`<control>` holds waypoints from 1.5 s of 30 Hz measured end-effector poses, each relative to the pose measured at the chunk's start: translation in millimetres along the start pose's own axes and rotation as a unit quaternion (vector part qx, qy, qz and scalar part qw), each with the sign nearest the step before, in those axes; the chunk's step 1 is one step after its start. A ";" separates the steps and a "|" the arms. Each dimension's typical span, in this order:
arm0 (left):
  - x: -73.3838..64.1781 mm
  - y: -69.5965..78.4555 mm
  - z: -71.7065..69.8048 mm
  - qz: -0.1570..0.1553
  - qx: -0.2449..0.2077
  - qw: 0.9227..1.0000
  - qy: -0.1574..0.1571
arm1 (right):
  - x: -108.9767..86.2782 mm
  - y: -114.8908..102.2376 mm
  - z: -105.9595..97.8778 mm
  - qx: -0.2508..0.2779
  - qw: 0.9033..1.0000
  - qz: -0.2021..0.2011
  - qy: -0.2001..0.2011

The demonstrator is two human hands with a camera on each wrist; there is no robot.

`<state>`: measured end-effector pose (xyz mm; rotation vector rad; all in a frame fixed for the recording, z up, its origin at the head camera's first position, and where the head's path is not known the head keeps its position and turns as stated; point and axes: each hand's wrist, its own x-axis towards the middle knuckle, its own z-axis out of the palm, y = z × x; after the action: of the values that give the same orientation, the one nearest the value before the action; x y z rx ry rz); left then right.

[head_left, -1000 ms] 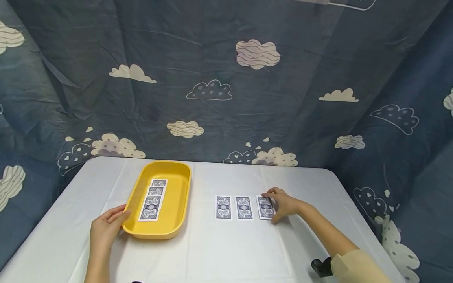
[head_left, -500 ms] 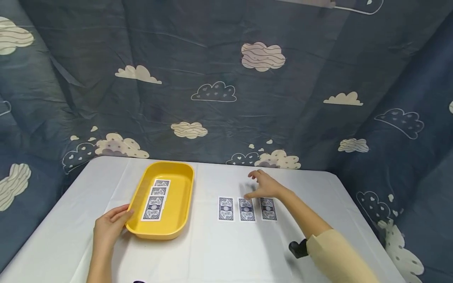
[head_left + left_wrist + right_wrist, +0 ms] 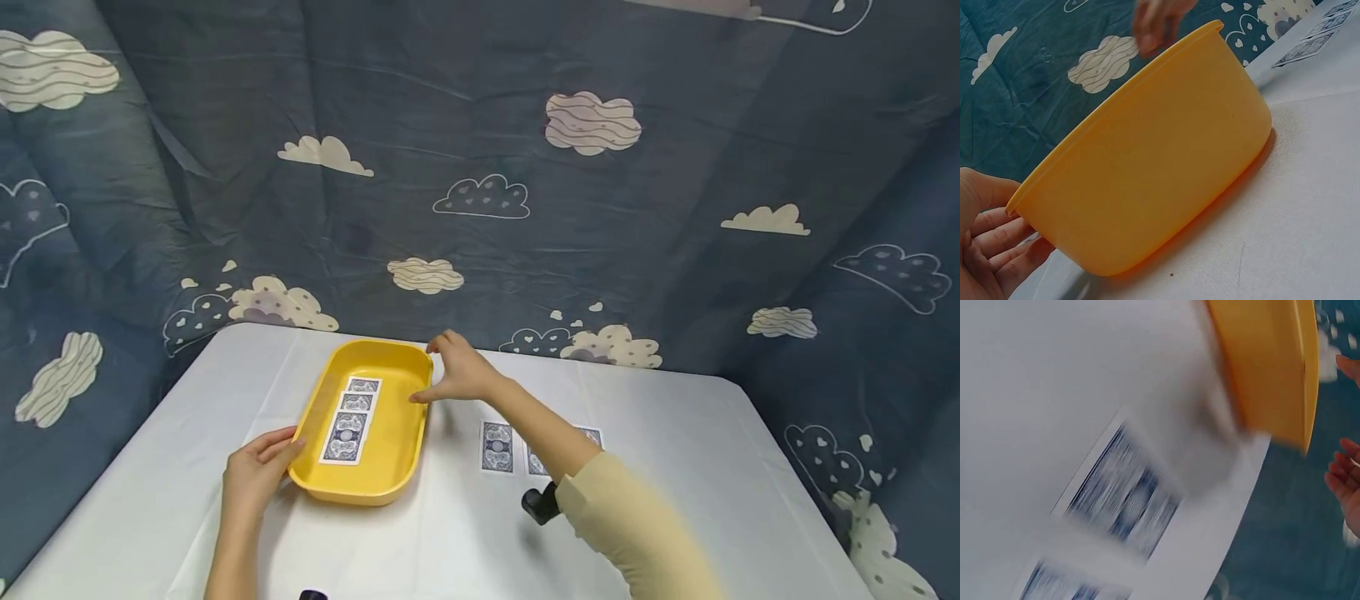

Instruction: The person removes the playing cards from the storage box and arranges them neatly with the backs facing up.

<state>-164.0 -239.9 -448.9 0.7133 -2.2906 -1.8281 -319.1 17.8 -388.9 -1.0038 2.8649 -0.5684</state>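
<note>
My left hand [image 3: 258, 467] pinches the near-left rim of a yellow tray [image 3: 393, 446]. In the left wrist view, the thumb lies over the rim and the fingers [image 3: 1004, 237] lie beneath it, along the outside wall. Three playing cards [image 3: 345, 436] lie face down and overlapping inside the tray. My right hand [image 3: 459, 372] hovers at the tray's right rim with thumb and fingers spread, holding nothing. More face-down playing cards [image 3: 497, 447] lie in a row on the table, some partly hidden by the right forearm.
A white cloth covers the table [image 3: 465, 542]. Behind it hangs a dark curtain [image 3: 510, 267] with a cloud print. A black object [image 3: 542, 503] is at the right sleeve [image 3: 630, 517], and another dark object [image 3: 313, 594] shows at the bottom edge.
My right hand has left the rightmost table card and swept left across the row to the tray's right rim. The left hand has stayed on the tray. The view has shifted slightly.
</note>
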 end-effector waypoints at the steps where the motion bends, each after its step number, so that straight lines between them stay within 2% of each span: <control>1: 4.1 -6.4 1.2 0.004 -0.004 1.000 0.002 | 5.0 -9.8 4.2 -0.005 1.000 -0.004 -0.011; 4: 19.7 -28.1 3.7 0.003 -0.010 1.000 0.009 | 16.6 -39.1 24.2 -0.036 0.998 -0.014 -0.054; 7: 28.0 -40.0 4.5 0.010 -0.017 1.000 0.012 | 23.1 -64.4 48.7 -0.074 0.992 -0.019 -0.104; 11: 13.4 -19.4 0.9 0.015 -0.019 1.000 -0.002 | 30.8 -85.2 74.7 -0.107 0.984 -0.014 -0.144; 15: 2.8 -4.8 -0.1 0.022 -0.023 0.999 -0.003 | 37.1 -94.6 90.2 -0.118 0.979 0.026 -0.163; 19: 1.2 -0.1 1.4 0.019 -0.026 0.999 -0.001 | 38.4 -98.9 95.2 -0.117 0.976 0.068 -0.170; 24: 2.7 1.8 -0.7 0.013 -0.023 1.000 -0.001 | 39.7 -103.3 95.2 -0.127 0.974 0.082 -0.167; 27: 6.8 -4.6 -0.6 0.023 -0.034 0.999 -0.004 | 38.6 -104.0 94.6 -0.121 0.976 0.080 -0.163; 30: 16.3 -19.9 1.2 0.025 -0.042 0.999 0.000 | 35.1 -103.0 91.0 -0.098 0.982 0.062 -0.148; 33: 24.4 -31.7 6.2 0.024 -0.035 0.999 -0.003 | 26.0 -94.1 77.5 -0.073 0.989 0.041 -0.121; 36: 22.0 -28.0 6.9 0.024 -0.021 0.999 -0.001 | 16.7 -80.7 56.5 -0.039 0.995 0.032 -0.090; 40: 10.5 -11.8 3.4 0.022 0.008 1.000 0.000 | 0.7 -52.2 26.1 0.015 0.998 0.039 -0.050; 43: 9.2 -10.8 1.7 0.015 0.016 1.000 0.004 | -17.7 -24.6 5.3 0.039 0.998 0.048 -0.027; 45: 12.8 -15.7 0.6 0.007 0.017 1.000 0.006 | -33.1 -5.3 -8.3 0.046 0.997 0.055 -0.016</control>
<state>-171.0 -247.4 -466.4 0.7107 -2.3172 -1.7786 -291.3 36.9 -381.6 -0.8296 2.8153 -0.6601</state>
